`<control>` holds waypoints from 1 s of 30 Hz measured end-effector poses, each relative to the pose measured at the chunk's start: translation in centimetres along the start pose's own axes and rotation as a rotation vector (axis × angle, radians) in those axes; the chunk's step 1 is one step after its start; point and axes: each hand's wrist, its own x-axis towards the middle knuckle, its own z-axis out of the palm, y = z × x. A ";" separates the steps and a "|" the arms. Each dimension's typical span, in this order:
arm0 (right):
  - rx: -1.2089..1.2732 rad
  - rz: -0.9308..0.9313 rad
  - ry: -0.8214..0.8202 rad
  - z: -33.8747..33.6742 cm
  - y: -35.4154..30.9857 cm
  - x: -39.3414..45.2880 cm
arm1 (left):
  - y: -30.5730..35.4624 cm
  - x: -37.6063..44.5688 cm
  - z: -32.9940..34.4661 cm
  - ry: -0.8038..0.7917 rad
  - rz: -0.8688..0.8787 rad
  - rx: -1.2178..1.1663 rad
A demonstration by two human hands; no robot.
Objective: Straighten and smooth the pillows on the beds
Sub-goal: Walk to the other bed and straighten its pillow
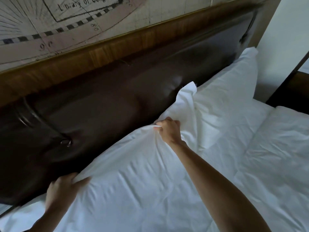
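Both forearms run off the bottom edge, so nothing of the person beyond bare arms shows, and the bed's (275, 148) foot is cut off too; motion blur smears the headboard (117, 106) and its stitching. The near pillow (133, 173) lies across the bed's head, its top edge against the dark padded headboard. The left hand (61, 190), at 7 o'clock, has its grip closed on the pillow's left corner, fabric bunched between thumb and fingers. The right hand (168, 129), near centre, pinches a fold of the pillowcase at the upper edge. A second pillow (230, 91) leans at 2 o'clock, touching the first. Above the wooden rail (100, 54), a map-like wall print (50, 22) reads partly "Library of Congress"
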 end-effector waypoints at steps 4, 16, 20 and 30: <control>0.042 0.089 -0.134 0.1 0.9 0.4 | -0.1 1.6 -0.2 -0.143 -0.060 0.115; -0.168 -0.185 -0.382 -0.9 1.5 1.3 | 8.4 2.8 1.2 -0.270 0.189 0.058; -0.205 -0.140 -0.228 -0.7 1.1 0.7 | 9.8 2.8 3.4 -0.203 0.193 0.259; -0.152 -0.167 -0.151 0.0 0.1 0.4 | 7.5 2.6 3.5 -0.034 0.310 0.237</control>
